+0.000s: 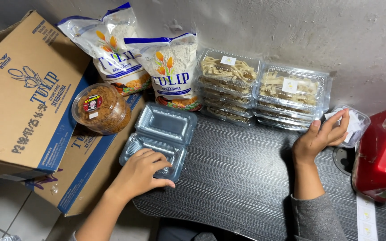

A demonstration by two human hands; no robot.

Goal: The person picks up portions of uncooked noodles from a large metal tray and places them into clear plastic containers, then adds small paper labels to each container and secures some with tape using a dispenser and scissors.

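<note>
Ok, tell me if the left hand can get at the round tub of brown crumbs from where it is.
Probably yes. The left hand rests on the open clamshell, and the tub sits close by on the cardboard box with nothing between.

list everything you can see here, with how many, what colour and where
open clamshell box: one, clear, empty, table's left edge
filled clamshell boxes: two stacks, clear, pale strips inside, against the wall
flour bags: two, white and blue, leaning on the wall
round tub: one, clear, brown contents, on the cartons
cartons: two, brown and blue, left
small tub: one, clear, right
red machine: one, far right
table: dark, striped
left hand: on the open box
right hand: at the small tub
</note>
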